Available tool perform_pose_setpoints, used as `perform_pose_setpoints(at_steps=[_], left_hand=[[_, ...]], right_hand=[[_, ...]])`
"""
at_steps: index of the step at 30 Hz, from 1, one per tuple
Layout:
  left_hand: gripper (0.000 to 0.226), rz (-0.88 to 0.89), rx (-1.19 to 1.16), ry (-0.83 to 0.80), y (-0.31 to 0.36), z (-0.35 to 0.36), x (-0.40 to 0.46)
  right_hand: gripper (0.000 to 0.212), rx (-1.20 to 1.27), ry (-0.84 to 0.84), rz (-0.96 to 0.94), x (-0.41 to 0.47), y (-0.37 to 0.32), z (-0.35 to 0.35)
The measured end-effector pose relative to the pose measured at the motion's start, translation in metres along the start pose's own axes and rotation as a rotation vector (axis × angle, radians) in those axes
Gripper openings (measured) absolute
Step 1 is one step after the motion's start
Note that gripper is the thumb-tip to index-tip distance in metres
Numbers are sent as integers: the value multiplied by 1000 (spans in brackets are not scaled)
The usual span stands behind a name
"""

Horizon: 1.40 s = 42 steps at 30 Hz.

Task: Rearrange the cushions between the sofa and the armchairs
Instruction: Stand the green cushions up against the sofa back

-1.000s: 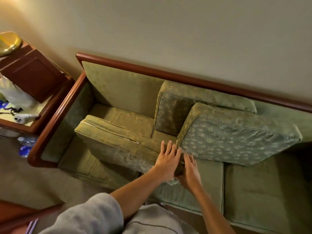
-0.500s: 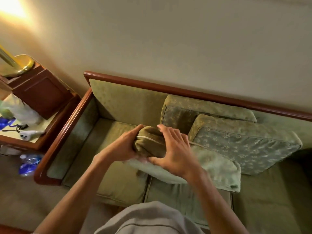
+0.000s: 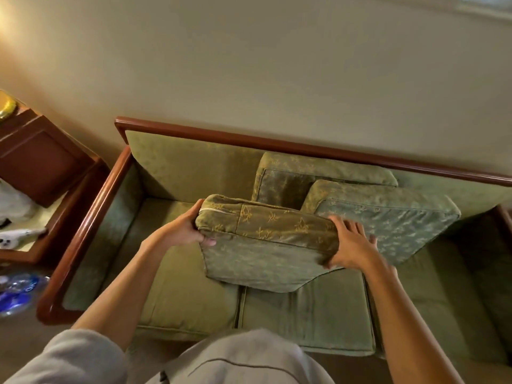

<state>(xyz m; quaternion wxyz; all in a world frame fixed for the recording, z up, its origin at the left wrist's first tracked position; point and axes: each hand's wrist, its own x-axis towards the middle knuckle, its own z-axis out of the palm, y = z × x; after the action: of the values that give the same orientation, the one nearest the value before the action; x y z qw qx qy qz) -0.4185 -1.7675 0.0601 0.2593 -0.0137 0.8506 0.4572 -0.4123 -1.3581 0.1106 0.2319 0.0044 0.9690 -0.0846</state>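
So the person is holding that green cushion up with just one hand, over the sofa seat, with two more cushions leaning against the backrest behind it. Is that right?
Not quite: both hands hold it. In the head view the left hand grips one end of the green cushion and the right hand the other. It is over the sofa seat, with two cushions behind.

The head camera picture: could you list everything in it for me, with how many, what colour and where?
sofa: one, green with a red-brown wooden frame, against the wall
held cushion: one, green with a gold leaf pattern, above the seat
back cushions: two, green, overlapping, leaning on the sofa back at right
side table: one, red-brown, left of the sofa
bottle: one, clear with a blue label, on the floor at left
left hand: grips the cushion's left end
right hand: holds the cushion's right end
sleeves: grey, bottom edge
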Motion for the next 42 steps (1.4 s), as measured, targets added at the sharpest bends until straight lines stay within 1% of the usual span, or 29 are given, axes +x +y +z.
perform_pose_setpoints(at_steps=[2, 3, 5, 7, 8, 9, 11, 13, 14, 16, 18, 21, 23, 24, 26, 28, 31, 34, 36, 39, 42], left_hand=[[111, -36, 90, -18, 12, -2, 1], [118, -70, 147, -39, 18, -4, 2], [139, -137, 324, -112, 31, -10, 6], [151, -233, 488, -179, 45, -15, 9], [151, -282, 543, -201, 52, -15, 11], [146, -316, 596, -204, 62, -12, 12], [133, -318, 736, -111, 84, 1, 11], [133, -314, 894, 5, 108, 22, 6], [132, -298, 956, 30, 117, 34, 6], [125, -244, 1027, 30, 139, 67, 8], [121, -137, 1085, 5, 163, 112, 14], [128, 59, 1091, -18, 197, 187, 23], [127, 208, 1086, -27, 216, 228, 35], [124, 251, 1113, -23, 224, 244, 40], [119, 244, 1151, -7, 233, 264, 49], [118, 234, 1133, 25, 234, 273, 52], [114, 272, 1068, 101, 226, 276, 52], [111, 306, 981, 125, 224, 266, 53], [116, 331, 939, 108, 224, 252, 51], [121, 352, 879, 59, 222, 229, 41], [122, 405, 811, 56, 224, 198, 23]], right_hand=[[126, 80, 23, -9, -2, 10, 6], [124, 112, 46, -21, -3, 12, 10], [119, 139, 76, -28, -4, 14, 16], [115, 140, 92, -38, -5, 17, 19], [115, 144, 102, -44, -5, 20, 21], [115, 149, 107, -49, -5, 22, 22], [116, 169, 118, -60, -6, 26, 25], [116, 206, 145, -81, -6, 31, 27], [115, 229, 164, -97, -7, 32, 28], [110, 279, 215, -148, -6, 37, 31], [106, 338, 269, -215, -4, 42, 34], [109, 408, 298, -306, 1, 51, 41], [118, 470, 282, -339, 5, 60, 46], [122, 508, 264, -357, 5, 67, 49], [124, 594, 208, -369, 6, 80, 54], [120, 719, 168, -327, 8, 91, 57], [102, 823, 207, -307, 11, 92, 58], [82, 873, 275, -291, 10, 83, 59], [77, 870, 271, -279, 5, 76, 51], [70, 797, 257, -320, -5, 61, 32], [70, 762, 274, -375, -22, 40, 9]])
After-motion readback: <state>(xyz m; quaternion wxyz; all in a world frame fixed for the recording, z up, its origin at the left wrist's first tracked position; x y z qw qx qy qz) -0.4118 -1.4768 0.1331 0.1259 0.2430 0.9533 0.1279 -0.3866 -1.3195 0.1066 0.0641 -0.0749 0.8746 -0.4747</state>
